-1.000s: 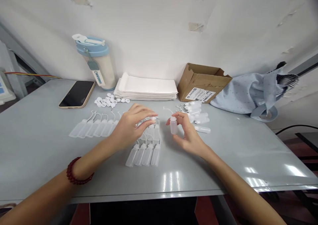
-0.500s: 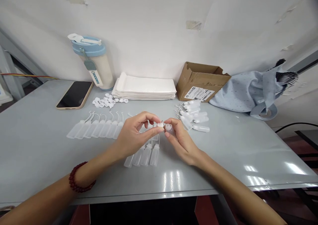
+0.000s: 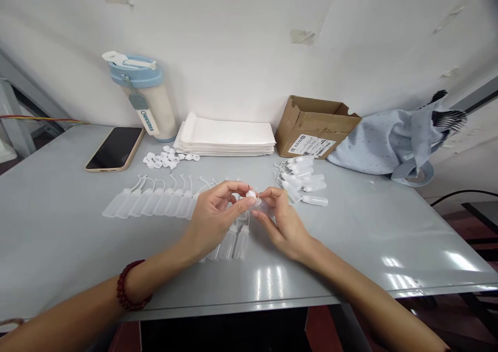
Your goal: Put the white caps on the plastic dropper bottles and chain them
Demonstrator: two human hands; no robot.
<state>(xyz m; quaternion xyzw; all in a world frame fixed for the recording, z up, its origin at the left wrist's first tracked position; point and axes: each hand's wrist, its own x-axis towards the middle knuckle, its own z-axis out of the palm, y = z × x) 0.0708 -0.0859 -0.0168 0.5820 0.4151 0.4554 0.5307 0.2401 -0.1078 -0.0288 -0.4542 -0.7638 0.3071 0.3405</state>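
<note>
Head view: left hand pinches small white cap between thumb and fingers. Right hand grips small translucent bottle, mouth end toward cap; whether they touch, can't tell from here. Both held above surface, midway along it. Near left hand, row of bottles lying side by side. Beyond right hand, loose bottle heap before cardboard box.
</note>
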